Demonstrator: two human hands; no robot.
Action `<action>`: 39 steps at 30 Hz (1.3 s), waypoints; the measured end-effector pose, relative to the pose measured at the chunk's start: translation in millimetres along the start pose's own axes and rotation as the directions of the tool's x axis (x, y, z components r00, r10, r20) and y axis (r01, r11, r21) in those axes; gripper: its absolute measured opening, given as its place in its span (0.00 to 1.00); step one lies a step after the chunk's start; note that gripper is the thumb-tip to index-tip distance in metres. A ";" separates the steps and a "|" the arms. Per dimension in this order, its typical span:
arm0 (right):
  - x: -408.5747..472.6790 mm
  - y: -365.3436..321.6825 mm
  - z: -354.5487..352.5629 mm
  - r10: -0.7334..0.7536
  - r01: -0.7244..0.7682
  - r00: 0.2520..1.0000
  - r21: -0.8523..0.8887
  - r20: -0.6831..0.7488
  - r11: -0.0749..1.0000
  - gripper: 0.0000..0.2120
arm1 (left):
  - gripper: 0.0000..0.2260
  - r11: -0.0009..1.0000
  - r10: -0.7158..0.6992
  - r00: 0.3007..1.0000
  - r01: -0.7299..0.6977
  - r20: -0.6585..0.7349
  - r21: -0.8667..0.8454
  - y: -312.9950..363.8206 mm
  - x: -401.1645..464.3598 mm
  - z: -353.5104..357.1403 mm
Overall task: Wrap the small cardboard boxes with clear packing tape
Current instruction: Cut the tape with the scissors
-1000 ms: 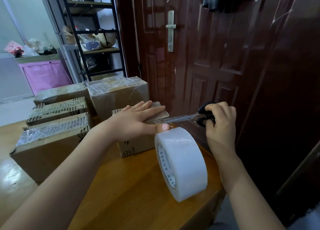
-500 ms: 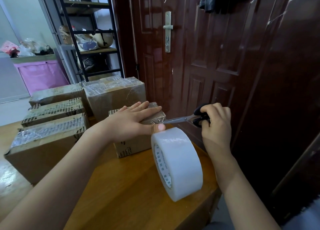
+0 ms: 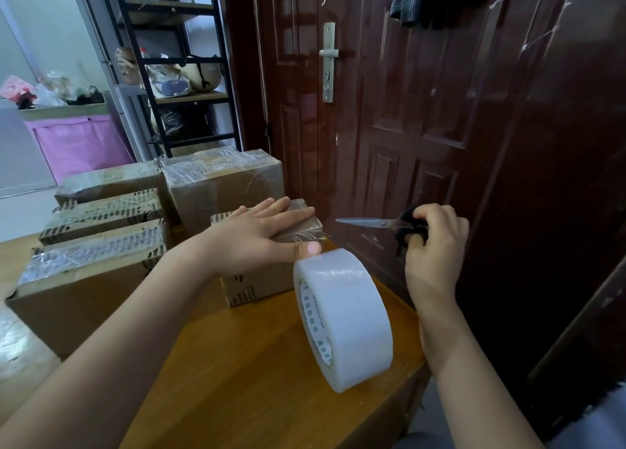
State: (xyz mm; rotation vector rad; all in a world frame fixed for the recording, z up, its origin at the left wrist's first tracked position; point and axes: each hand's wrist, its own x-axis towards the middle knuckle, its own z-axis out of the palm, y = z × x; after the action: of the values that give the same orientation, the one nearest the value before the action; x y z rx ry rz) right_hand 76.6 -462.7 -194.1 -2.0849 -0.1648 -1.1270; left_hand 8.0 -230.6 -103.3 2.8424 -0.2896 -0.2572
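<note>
A small cardboard box stands on the wooden table near its right edge, with clear tape over its top. My left hand lies flat on the box top, fingers straight, the thumb pressing tape at the front edge. A big roll of clear tape stands on edge right in front of the box. My right hand grips black-handled scissors to the right of the box, blades closed and pointing left, clear of the box.
Several taped cardboard boxes stand on the left and behind. A dark red door is close behind the table's right edge. A black shelf rack and a pink bin stand further back.
The scissors have pulled back to the right, away from the box and the tape, and the blades are closed. My left hand stays flat on the box.
</note>
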 end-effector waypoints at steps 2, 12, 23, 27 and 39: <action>0.1 -0.8 0.0 0.053 -0.054 0.998 0.018 0.016 0.998 0.17 | 0.54 1.000 0.000 1.000 0.000 0.001 0.006 0.9 -0.4 -0.5; 1.7 -9.9 4.7 0.194 -0.202 0.971 0.051 0.137 0.978 0.13 | 0.47 1.000 -0.013 1.000 0.013 -0.019 0.004 2.0 -2.1 -0.8; 101.2 -116.8 59.2 -0.185 0.210 0.869 -0.005 0.459 0.978 0.10 | 0.42 1.000 -0.012 0.999 0.014 -0.046 0.024 4.6 -2.4 1.1; 124.9 -154.2 97.7 -0.253 0.310 0.777 0.001 0.577 0.951 0.11 | 0.41 0.999 -0.015 0.999 0.016 -0.043 0.030 5.6 -3.2 0.7; 132.2 -150.8 100.3 -0.191 0.056 0.889 0.314 0.416 0.948 0.05 | 0.38 0.999 -0.007 0.998 0.009 -0.057 0.040 2.0 0.1 1.6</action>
State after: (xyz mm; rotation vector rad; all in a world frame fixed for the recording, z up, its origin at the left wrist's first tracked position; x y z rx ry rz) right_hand 158.1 -318.2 -43.3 -2.0450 -0.6568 -0.6287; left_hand 7.4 -232.9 -104.3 2.8854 -0.2752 -0.1736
